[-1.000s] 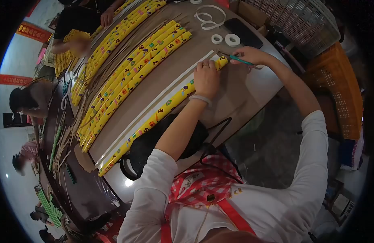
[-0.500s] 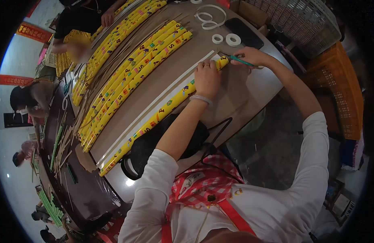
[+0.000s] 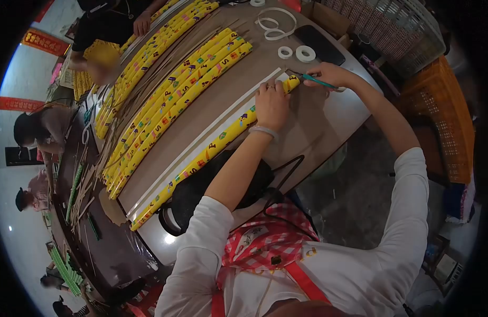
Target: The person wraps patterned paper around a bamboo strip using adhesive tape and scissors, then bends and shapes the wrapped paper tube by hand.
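Observation:
A long yellow patterned roll of wrapping paper (image 3: 207,153) lies slantwise on the table before me, a white strip along its far side. My left hand (image 3: 272,104) rests over the upper part of this roll, fingers bent around it and holding it down. At the roll's upper right end, my right hand (image 3: 331,77) grips teal-handled scissors (image 3: 319,81), with the dark blades against the paper's end. Whether the blades are apart is too small to tell. A thin white strip (image 3: 202,142) lies alongside the roll.
Several finished yellow rolls (image 3: 175,105) lie farther left on the table. White tape rolls (image 3: 306,53), a loose strap (image 3: 275,24) and a dark phone-like slab (image 3: 320,45) are near the far edge. A black bag (image 3: 223,179) sits under my left forearm. Orange crate (image 3: 439,116) at right; other people work at left.
Both hands stay at the roll's upper end with almost no movement. The view has shifted slightly. In the background at left, a person's head has moved.

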`<state>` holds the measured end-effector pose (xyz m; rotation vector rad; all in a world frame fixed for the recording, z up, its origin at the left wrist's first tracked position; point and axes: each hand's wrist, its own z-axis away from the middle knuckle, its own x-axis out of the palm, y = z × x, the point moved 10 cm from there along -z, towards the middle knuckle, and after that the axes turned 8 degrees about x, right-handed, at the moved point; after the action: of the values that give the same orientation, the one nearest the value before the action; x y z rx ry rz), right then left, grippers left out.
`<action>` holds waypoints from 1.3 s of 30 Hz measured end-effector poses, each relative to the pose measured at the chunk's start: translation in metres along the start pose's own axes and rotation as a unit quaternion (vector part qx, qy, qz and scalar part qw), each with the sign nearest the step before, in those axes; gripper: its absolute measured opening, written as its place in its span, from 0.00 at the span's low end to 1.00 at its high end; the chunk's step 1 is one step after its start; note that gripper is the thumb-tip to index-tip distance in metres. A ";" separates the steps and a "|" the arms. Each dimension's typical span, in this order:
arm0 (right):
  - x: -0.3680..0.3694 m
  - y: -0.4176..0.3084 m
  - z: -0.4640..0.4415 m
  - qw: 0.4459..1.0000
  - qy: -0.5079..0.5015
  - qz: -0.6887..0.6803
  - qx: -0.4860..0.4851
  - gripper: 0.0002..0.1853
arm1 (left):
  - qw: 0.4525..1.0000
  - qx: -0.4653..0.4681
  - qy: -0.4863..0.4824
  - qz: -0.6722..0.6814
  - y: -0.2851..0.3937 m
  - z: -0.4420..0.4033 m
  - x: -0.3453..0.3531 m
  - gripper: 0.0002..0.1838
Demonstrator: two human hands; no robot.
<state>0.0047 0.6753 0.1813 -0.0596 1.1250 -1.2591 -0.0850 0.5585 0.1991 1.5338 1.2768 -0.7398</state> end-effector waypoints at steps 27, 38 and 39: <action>0.006 -0.038 0.055 0.886 0.279 0.366 0.048 0.18 | 1.000 -0.011 -0.008 0.027 -0.004 0.002 -0.001 0.18; 0.035 -0.092 0.014 0.930 0.177 0.247 -0.208 0.25 | 0.998 0.014 -0.029 0.059 -0.005 -0.003 -0.011 0.20; 0.034 -0.098 0.017 0.937 0.170 0.224 -0.206 0.24 | 0.996 -0.008 -0.031 0.082 -0.010 -0.008 -0.004 0.21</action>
<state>-0.0569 0.6032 0.2261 0.1017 1.5868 -0.6248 -0.0968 0.5643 0.2019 1.5696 1.0929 -0.6647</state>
